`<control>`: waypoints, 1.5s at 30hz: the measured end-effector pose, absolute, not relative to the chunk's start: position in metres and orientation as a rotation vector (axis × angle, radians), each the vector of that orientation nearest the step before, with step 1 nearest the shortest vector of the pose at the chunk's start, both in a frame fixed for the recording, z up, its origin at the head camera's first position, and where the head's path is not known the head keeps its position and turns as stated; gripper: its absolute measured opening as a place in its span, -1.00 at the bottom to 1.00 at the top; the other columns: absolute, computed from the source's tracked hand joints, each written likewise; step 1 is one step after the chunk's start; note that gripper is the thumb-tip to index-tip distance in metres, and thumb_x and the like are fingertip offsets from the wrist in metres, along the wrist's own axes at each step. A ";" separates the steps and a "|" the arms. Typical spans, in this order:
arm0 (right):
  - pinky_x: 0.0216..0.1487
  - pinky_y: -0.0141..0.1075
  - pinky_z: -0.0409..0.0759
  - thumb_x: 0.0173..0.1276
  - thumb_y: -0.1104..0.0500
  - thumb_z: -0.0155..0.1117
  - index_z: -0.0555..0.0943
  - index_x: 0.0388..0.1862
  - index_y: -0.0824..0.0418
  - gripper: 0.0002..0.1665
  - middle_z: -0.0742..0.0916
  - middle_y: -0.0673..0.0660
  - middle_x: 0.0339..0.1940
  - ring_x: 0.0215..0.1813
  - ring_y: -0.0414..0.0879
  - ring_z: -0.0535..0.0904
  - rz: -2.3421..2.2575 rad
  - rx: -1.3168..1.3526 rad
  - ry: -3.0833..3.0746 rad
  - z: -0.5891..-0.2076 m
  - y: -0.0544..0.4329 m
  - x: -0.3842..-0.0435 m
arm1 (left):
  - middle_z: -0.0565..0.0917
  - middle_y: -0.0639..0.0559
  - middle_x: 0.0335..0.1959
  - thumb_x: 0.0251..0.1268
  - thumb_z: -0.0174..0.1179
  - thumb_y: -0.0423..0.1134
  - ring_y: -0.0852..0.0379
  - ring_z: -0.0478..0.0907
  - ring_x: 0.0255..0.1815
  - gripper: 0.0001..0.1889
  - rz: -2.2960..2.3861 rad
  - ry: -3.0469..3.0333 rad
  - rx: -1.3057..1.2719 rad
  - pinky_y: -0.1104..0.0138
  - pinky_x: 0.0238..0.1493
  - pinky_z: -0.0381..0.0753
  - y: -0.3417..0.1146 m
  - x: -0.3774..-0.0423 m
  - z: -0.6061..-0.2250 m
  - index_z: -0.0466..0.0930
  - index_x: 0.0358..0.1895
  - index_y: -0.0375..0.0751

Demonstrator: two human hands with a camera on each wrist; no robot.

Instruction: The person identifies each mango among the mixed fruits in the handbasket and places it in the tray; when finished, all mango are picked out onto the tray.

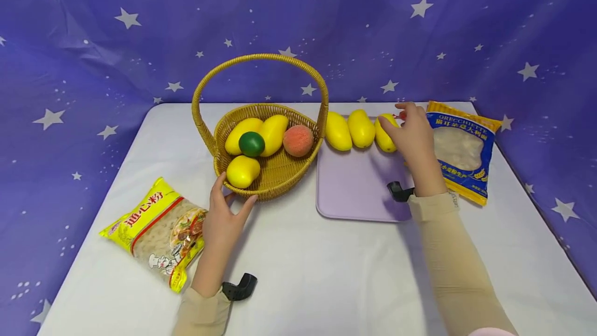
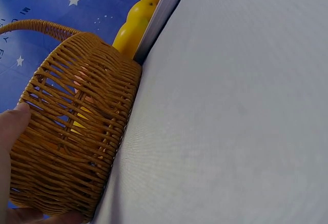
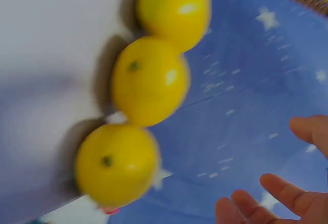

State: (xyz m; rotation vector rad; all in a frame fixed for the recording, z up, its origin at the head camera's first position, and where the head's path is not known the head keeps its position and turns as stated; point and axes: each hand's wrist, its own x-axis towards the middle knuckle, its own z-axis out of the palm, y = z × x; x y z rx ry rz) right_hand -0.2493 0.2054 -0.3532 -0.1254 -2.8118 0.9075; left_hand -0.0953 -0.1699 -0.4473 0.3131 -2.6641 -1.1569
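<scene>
My left hand touches the near side of a wicker basket with spread fingers. In the left wrist view, the thumb lies against its wall. Inside are several fruits: yellow mangoes, a dark green fruit, a fuzzy peach and a rounder yellow fruit. My right hand is above the right end of a row of three mangoes on a lilac tray. The right wrist view shows its fingers apart from the rightmost mango, holding nothing. A small red thing is mostly hidden behind that mango.
A yellow pasta bag lies left of the basket, beside the left forearm. To the right of the tray is a blue orecchiette bag. The tall basket handle arches over the fruit. Purple star-patterned cloth hangs behind the white table.
</scene>
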 end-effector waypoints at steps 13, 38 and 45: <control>-0.06 -0.04 0.55 0.27 -0.06 0.36 0.50 0.23 0.18 -0.39 0.61 0.20 0.01 -0.08 0.10 0.59 1.124 0.289 -2.670 -0.337 0.136 -0.193 | 0.19 -0.08 0.46 0.15 0.21 0.32 -0.08 0.55 0.12 -0.04 -1.152 -2.664 0.281 -0.07 -0.13 0.47 -0.167 -0.099 -0.448 -0.07 0.53 0.10; -0.04 -0.10 0.57 0.27 -0.31 0.24 0.41 0.35 0.13 -0.19 0.55 0.18 0.16 -0.03 0.04 0.60 0.885 0.781 -2.951 -0.378 -0.014 -0.168 | 0.24 -0.10 0.44 0.17 0.28 0.21 -0.09 0.57 0.09 -0.07 -1.095 -2.668 0.288 -0.06 -0.24 0.53 -0.168 -0.094 -0.450 -0.03 0.51 0.03; -0.22 -0.14 0.58 0.25 -0.37 0.21 0.37 0.37 0.11 -0.13 0.53 0.20 0.12 -0.24 0.02 0.60 0.857 0.762 -3.001 -0.385 -0.034 -0.171 | 0.38 -0.15 0.31 0.21 0.28 0.12 -0.10 0.57 0.08 -0.10 -1.133 -2.667 0.314 -0.06 -0.20 0.50 -0.170 -0.096 -0.447 -0.05 0.52 0.06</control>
